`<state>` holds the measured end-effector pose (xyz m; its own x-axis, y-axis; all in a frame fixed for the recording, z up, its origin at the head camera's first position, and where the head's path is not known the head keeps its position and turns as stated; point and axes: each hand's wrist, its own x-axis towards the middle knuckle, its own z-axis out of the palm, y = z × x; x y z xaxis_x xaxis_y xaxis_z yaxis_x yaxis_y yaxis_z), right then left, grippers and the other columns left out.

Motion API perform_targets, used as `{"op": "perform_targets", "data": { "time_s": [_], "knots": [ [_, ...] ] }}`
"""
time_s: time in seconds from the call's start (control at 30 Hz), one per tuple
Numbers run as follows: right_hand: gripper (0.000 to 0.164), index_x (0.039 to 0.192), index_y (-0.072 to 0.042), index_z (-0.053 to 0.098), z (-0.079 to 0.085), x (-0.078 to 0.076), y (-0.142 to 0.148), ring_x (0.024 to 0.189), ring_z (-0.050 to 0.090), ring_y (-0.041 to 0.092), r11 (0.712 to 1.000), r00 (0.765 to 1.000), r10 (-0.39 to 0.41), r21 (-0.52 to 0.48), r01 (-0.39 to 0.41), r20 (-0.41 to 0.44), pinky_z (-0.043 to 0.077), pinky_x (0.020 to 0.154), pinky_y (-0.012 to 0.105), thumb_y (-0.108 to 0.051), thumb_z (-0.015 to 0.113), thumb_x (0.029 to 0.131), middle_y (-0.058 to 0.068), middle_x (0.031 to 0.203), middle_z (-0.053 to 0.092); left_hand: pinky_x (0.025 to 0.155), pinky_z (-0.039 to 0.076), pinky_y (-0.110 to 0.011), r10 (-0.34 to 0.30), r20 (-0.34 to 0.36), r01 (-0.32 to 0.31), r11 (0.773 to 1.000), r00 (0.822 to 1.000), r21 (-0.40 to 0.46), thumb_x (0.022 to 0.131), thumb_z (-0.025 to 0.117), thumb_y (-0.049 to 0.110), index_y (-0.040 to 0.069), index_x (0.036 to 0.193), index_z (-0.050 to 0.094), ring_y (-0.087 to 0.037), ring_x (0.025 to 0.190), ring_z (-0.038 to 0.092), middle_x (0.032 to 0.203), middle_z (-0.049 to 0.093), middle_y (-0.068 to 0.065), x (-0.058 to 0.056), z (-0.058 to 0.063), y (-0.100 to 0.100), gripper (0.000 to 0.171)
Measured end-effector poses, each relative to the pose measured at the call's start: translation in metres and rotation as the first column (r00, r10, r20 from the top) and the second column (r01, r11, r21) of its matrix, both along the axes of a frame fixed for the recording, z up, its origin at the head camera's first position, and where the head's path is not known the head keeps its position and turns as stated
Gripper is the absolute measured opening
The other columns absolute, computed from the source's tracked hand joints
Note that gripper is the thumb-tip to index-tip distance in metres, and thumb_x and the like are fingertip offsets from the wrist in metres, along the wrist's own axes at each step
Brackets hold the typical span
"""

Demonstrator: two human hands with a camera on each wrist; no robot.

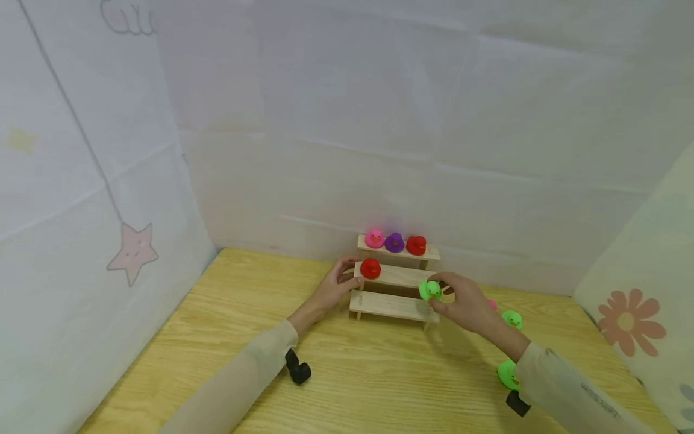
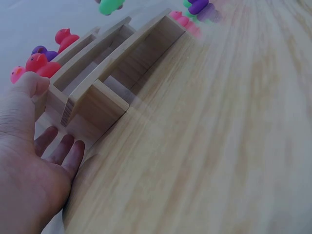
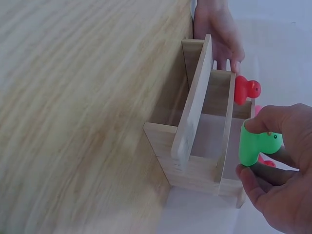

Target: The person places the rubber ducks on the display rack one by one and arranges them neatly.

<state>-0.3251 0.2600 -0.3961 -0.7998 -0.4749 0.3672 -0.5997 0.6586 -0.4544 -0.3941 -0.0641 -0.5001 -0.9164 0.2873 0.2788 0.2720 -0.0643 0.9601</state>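
Note:
A three-step wooden display stand (image 1: pixel 396 305) stands against the back wall. My left hand (image 1: pixel 332 289) holds its left end, the thumb at the end of the middle step beside a red rubber duck (image 1: pixel 371 269). Between the thumb and fingers of my right hand (image 1: pixel 467 303) is a green rubber duck (image 1: pixel 431 290), held over the right end of the middle step. From the right wrist view, this green duck (image 3: pixel 256 144) appears just off the step's edge. Pink (image 1: pixel 374 239), purple (image 1: pixel 394 243) and red (image 1: pixel 416 245) ducks sit in a row on the top step.
On the table (image 1: pixel 379 386) to the right are two more green ducks, one farther back (image 1: pixel 512 320) and one nearer (image 1: pixel 508 375). A pink duck (image 1: pixel 492 304) is mostly hidden by my right hand. The left wrist view also shows a purple duck (image 2: pixel 198 7) there. Cloth walls (image 1: pixel 379 120) enclose the table.

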Motion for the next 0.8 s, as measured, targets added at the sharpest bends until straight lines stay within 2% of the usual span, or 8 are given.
{"op": "perform_targets", "data": {
  "time_s": [0.2, 0.37, 0.63, 0.8],
  "knots": [
    [0.037, 0.121, 0.000, 0.066, 0.002, -0.016, -0.011, 0.102, 0.064, 0.030, 0.999, 0.999, 0.025, -0.039, -0.023, 0.038, 0.056, 0.085, 0.050, -0.001, 0.077, 0.086, 0.009, 0.115, 0.067, 0.107, 0.043, -0.046, 0.000, 0.008, 0.000, 1.000, 1.000, -0.011, 0.099, 0.070, 0.024, 0.016, 0.151, 0.042, -0.031, 0.135, 0.046, 0.152, 0.044, -0.008, 0.002, 0.000, 0.001, 0.059],
    [0.036, 0.121, -0.002, 0.066, 0.002, -0.028, -0.023, 0.105, 0.062, 0.028, 0.997, 0.997, 0.033, -0.066, -0.029, 0.074, 0.055, 0.088, 0.049, 0.000, 0.074, 0.086, 0.008, 0.116, 0.065, 0.107, 0.043, -0.047, -0.007, 0.006, 0.007, 1.000, 1.000, -0.004, 0.100, 0.069, 0.024, 0.018, 0.150, 0.043, -0.030, 0.136, 0.046, 0.153, 0.044, -0.008, 0.003, 0.003, 0.001, 0.058],
    [0.039, 0.120, -0.002, 0.068, -0.008, -0.040, -0.043, 0.096, 0.059, 0.024, 0.996, 0.999, 0.040, -0.083, -0.037, 0.032, 0.056, 0.086, 0.049, 0.001, 0.074, 0.082, 0.012, 0.116, 0.057, 0.107, 0.042, -0.048, -0.003, 0.001, 0.003, 1.000, 1.000, -0.018, 0.099, 0.070, 0.026, 0.018, 0.150, 0.043, -0.033, 0.136, 0.045, 0.153, 0.044, -0.009, 0.009, 0.002, 0.002, 0.058],
    [0.039, 0.120, -0.001, 0.068, -0.008, -0.042, -0.052, 0.096, 0.061, 0.026, 0.994, 0.999, 0.047, -0.102, -0.046, 0.015, 0.057, 0.086, 0.047, 0.002, 0.075, 0.081, 0.012, 0.114, 0.058, 0.107, 0.043, -0.046, -0.007, 0.008, 0.007, 1.000, 1.000, -0.008, 0.099, 0.070, 0.027, 0.020, 0.150, 0.044, -0.029, 0.135, 0.046, 0.152, 0.045, -0.006, 0.009, 0.001, 0.003, 0.057]
  ]
}}
